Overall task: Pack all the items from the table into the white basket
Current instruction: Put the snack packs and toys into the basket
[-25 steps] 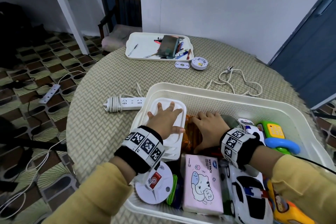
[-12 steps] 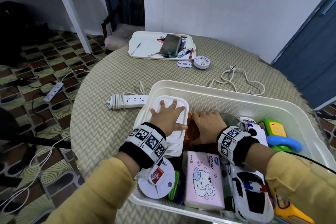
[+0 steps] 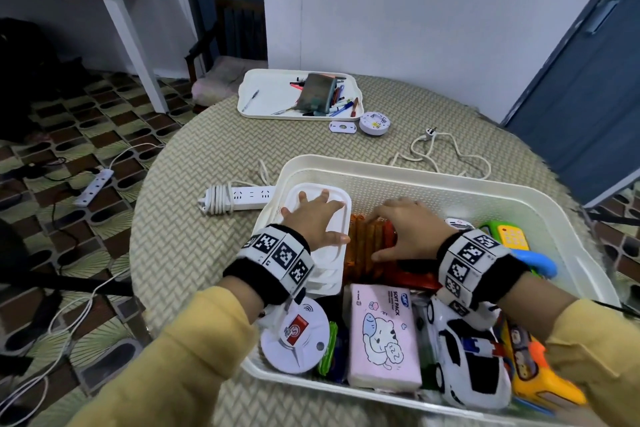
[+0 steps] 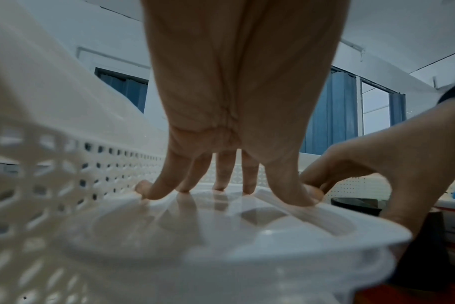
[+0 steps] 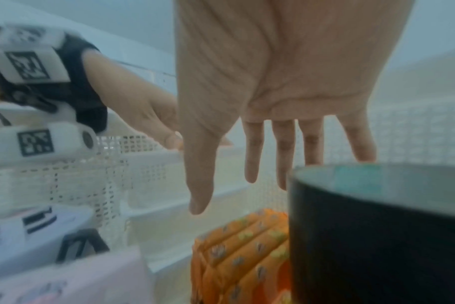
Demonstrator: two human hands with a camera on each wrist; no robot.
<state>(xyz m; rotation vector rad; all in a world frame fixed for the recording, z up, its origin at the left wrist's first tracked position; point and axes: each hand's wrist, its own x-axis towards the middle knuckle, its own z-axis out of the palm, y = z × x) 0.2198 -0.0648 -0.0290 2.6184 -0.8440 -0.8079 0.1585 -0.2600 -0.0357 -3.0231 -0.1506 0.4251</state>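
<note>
The white basket point(image 3: 450, 180) sits on the round table, part filled. My left hand point(image 3: 322, 215) lies flat with spread fingers on the lid of a white container point(image 3: 325, 255) at the basket's left side. In the left wrist view its fingertips point(image 4: 156, 191) press on that lid point(image 4: 221, 232). Beside it, my right hand point(image 3: 384, 236) hovers with straight, loose fingers over the orange snack packs point(image 3: 362, 246) and holds nothing. From the right wrist, the hand point(image 5: 252, 154) hangs above the orange packs point(image 5: 242, 246), next to a dark round tin point(image 5: 364, 236).
On the table outside the basket lie a power strip point(image 3: 242, 196), a white tray of pens point(image 3: 277, 97), a round white device point(image 3: 374, 122), a small bracket point(image 3: 343, 127) and a white cable point(image 3: 446, 156). A pink tissue pack point(image 3: 381, 333) and toy car point(image 3: 467, 357) fill the basket's front.
Both hands keep nearly the same places on the container lid and over the orange packs. Only the head view has shifted a little.
</note>
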